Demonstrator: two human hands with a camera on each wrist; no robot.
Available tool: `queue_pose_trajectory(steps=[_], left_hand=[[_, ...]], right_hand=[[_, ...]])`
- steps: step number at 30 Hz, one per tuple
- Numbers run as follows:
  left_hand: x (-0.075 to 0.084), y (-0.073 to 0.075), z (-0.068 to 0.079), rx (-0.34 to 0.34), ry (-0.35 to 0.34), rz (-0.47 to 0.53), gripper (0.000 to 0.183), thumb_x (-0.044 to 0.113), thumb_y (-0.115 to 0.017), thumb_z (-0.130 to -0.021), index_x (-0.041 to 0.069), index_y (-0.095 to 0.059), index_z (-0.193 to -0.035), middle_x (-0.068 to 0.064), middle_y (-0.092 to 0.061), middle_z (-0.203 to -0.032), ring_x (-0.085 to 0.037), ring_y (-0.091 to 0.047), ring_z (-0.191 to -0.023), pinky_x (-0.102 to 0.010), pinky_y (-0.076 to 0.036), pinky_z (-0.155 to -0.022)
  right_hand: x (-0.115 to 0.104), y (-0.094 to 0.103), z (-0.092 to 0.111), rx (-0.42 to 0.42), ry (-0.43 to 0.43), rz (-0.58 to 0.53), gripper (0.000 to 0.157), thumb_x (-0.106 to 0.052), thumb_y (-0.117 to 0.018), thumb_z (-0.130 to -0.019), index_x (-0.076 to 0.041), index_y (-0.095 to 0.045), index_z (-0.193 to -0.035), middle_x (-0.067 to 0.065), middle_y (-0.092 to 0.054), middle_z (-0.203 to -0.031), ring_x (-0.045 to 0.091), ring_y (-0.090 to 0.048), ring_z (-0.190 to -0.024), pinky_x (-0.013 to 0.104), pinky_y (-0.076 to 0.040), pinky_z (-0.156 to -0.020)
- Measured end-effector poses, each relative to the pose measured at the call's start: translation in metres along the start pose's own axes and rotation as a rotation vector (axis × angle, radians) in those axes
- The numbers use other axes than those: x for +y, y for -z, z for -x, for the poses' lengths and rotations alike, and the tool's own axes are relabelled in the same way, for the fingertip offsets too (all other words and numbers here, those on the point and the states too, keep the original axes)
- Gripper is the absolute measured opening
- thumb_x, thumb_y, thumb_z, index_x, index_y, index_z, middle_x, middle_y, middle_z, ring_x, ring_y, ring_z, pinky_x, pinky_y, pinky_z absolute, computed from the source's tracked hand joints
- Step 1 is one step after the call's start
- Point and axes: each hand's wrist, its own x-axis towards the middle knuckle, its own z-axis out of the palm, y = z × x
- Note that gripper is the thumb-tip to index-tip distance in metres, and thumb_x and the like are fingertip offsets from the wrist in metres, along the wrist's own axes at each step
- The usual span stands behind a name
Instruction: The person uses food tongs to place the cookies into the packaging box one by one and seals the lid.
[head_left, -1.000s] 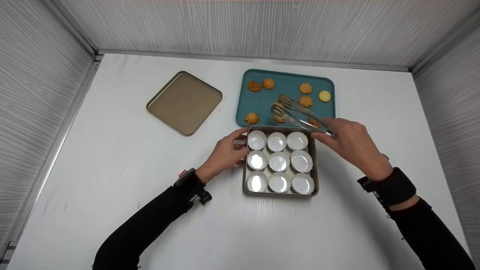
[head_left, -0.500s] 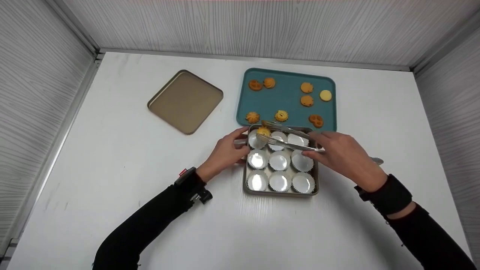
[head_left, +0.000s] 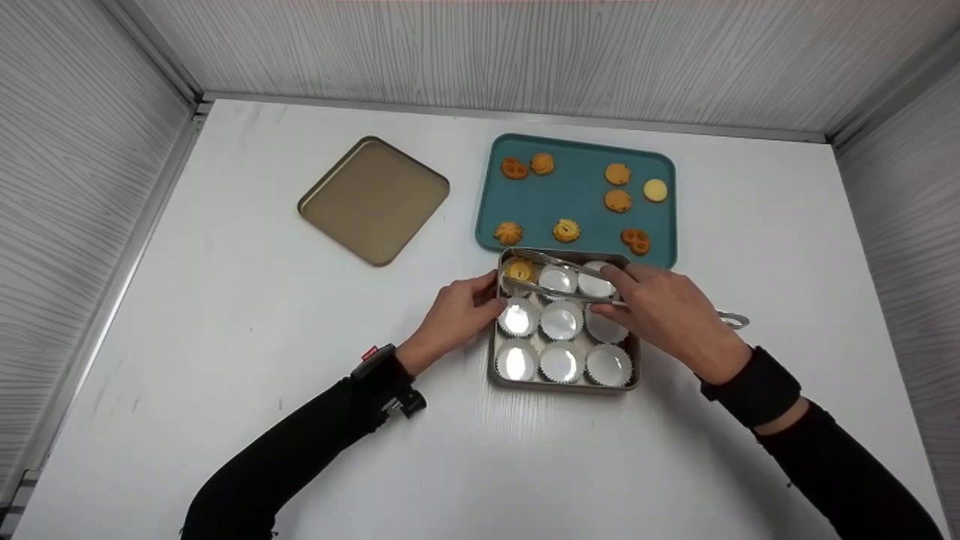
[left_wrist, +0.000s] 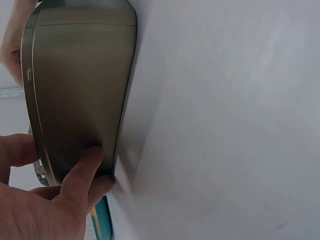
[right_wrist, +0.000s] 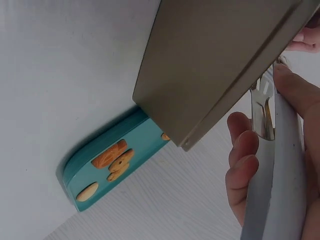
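Note:
A square metal tin [head_left: 562, 388] holds rows of white paper baking cups [head_left: 561, 321]. My left hand [head_left: 457, 315] holds its left side; in the left wrist view the thumb is at the rim and fingertips press the outer wall. My right hand [head_left: 664, 311] grips metal tongs [head_left: 555, 292], their handles between thumb and fingers in the right wrist view. The tongs reach low across the tin's back row. A yellow cookie [head_left: 519, 271] sits between their ends at the back-left cup, one arm on either side of it.
Behind the tin, a teal tray [head_left: 574, 195] bears several cookies, among them a pretzel-shaped one [head_left: 635, 241] and a pale yellow one [head_left: 655, 190]. A shallow square bronze tray [head_left: 373, 199] lies to the left. Walls border the white table [head_left: 247, 352].
The tongs moved from over the teal tray toward the front left, carrying a yellow cookie to the back-left cup, and then lowered. My left hand stayed at the tin's left side.

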Motion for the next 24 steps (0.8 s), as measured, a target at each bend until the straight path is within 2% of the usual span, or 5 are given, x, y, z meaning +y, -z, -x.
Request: queue_pose_trajectory(steps=[10, 19, 24], left_hand=[[-0.001, 0.0, 0.001, 0.015, -0.021, 0.021, 0.057, 0.018, -0.062, -0.099, -0.001, -0.049, -0.151, -0.015, -0.063, -0.141, -0.024, -0.063, -0.127, -0.035, -0.048, -0.108], [-0.002, -0.001, 0.0, 0.026, -0.018, 0.044, 0.057, 0.017, -0.064, -0.098, -0.002, -0.05, -0.15, -0.016, -0.062, -0.141, -0.024, -0.062, -0.128, -0.034, -0.047, -0.11], [-0.003, -0.001, 0.0, 0.029, -0.016, 0.04, 0.057, 0.017, -0.064, -0.098, -0.003, -0.05, -0.149, -0.016, -0.062, -0.141, -0.024, -0.063, -0.127, -0.034, -0.047, -0.11]], right_hand=[[0.002, -0.006, -0.003, 0.011, 0.026, 0.011, 0.051, -0.032, -0.087, -0.086, 0.001, -0.067, -0.119, 0.01, -0.061, -0.08, 0.027, -0.062, -0.065, 0.039, -0.053, -0.05], [0.006, -0.005, -0.002, -0.022, -0.014, -0.056, 0.054, -0.035, -0.085, -0.088, -0.001, -0.067, -0.125, 0.007, -0.061, -0.08, 0.023, -0.061, -0.067, 0.04, -0.054, -0.055], [0.013, 0.0, 0.003, 0.034, -0.044, -0.109, 0.055, -0.04, -0.081, -0.091, -0.003, -0.068, -0.13, 0.009, -0.07, -0.087, 0.025, -0.067, -0.07, 0.042, -0.055, -0.056]])
